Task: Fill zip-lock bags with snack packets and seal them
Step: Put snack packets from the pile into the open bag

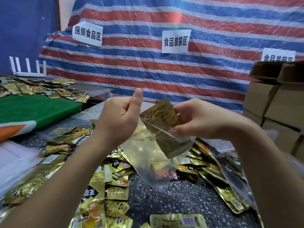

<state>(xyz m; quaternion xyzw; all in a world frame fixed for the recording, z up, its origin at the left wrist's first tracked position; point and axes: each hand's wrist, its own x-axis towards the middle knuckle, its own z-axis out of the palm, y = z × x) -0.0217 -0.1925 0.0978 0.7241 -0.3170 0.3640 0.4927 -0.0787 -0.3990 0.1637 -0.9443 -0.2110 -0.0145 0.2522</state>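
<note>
A striped red, white and blue tarp (164,66) fills the background, with three white paper signs (175,41) stuck on it. At the right edge stand stacked cardboard boxes (273,102); the top ones have their flaps open, and what is inside them cannot be seen. The speckled grey table (177,199) runs under everything, with a green cloth (32,109) lying on its left part and a white router (28,68) with upright antennas behind that.

Gold snack packets (108,186) lie heaped loose across the table, more of them spread at the far left (32,88). A stack of flat clear bags (14,155) lies at the left edge, and a filled clear bag (233,175) holding packets lies on the right.

Held up over the heap is a clear zip-lock bag (148,158), its mouth up between the hands and its bottom corner hanging down; a few packets sit at its bottom. A gold packet (160,119) is halfway in, upper part sticking out of the mouth and lower part showing through the plastic.

The left hand (120,117) grips the bag's left edge with fingers curled and thumb pointing up. The right hand (197,119) pinches the gold packet and the bag's right edge between its fingers and thumb.
</note>
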